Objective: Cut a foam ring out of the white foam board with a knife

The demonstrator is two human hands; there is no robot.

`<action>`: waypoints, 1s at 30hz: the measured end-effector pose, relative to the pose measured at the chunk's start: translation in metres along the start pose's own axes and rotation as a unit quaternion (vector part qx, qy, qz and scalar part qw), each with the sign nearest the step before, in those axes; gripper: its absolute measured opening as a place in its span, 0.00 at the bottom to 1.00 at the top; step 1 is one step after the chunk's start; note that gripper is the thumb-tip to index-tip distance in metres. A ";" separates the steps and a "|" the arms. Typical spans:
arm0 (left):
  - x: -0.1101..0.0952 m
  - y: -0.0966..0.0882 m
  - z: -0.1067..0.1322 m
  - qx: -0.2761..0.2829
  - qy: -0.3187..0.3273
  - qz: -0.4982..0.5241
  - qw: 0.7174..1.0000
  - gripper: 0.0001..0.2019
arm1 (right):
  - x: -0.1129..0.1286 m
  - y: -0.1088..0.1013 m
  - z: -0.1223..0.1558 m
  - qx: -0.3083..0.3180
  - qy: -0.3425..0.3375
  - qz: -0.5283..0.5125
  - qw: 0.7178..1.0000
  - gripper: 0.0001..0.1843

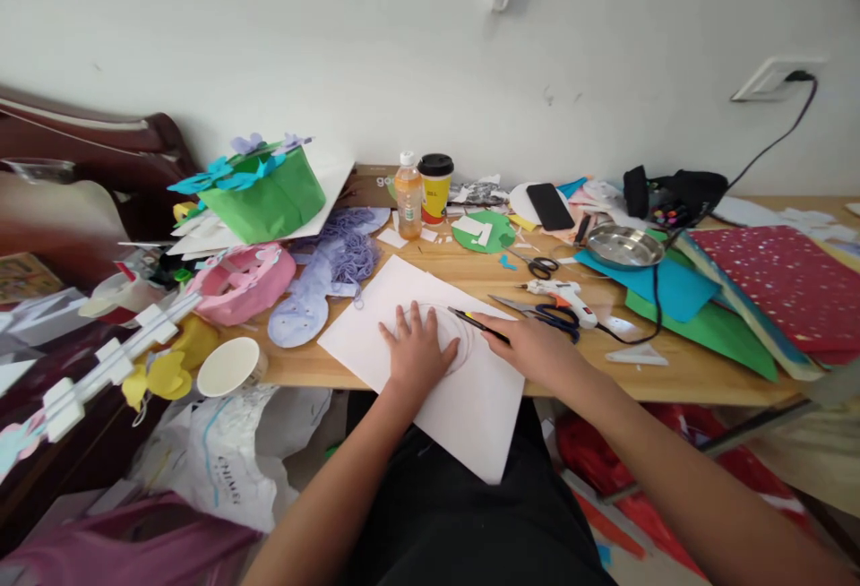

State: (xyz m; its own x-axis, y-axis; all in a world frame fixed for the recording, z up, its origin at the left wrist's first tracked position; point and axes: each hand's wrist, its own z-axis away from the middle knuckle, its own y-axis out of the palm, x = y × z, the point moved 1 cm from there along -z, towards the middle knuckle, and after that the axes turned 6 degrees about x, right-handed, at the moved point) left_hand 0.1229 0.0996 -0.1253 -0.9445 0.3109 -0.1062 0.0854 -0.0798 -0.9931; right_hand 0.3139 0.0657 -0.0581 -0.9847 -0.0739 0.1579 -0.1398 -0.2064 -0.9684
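A white sheet of paper (pixel 366 331) lies over the front edge of the table, one corner sticking out above my lap. Curved outlines of a circle (pixel 463 349) show on it, partly hidden by my left hand (pixel 420 349). That hand presses flat on the sheet with its fingers spread. My right hand (pixel 528 344) is closed around a slim black utility knife (pixel 480 326) with a yellow mark. Its tip points left, at the upper part of the circle. Just right of the sheet lie dark-handled scissors (pixel 544 313) and a white glue gun (pixel 563 297).
Behind the sheet stand an orange drink bottle (pixel 408 201) and a yellow cup (pixel 436 192). A white paper cup (pixel 230 366) is near the left front edge. To the right are a metal dish (pixel 623 245), a black cord (pixel 657 299) and a red speckled folder (pixel 783 281).
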 end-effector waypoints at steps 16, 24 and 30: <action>0.016 0.006 -0.006 -0.022 0.092 0.035 0.995 0.35 | 0.005 0.001 0.019 -0.030 0.039 -0.017 0.999 0.23; 0.013 0.008 -0.006 -0.033 0.093 0.008 0.995 0.34 | 0.009 -0.013 0.035 -0.089 0.026 -0.026 0.995 0.23; 0.013 0.008 -0.006 -0.031 0.094 0.010 0.995 0.34 | -0.004 0.002 0.008 -0.065 -0.014 -0.033 0.997 0.23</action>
State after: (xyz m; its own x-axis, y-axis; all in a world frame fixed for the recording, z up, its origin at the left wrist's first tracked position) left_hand 0.1137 0.1085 -0.1351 -0.8665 0.4828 -0.1266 0.1278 -0.0304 -0.9913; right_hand 0.3186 0.0578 -0.0590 -0.9698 -0.0910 0.2261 -0.2188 -0.0835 -0.9722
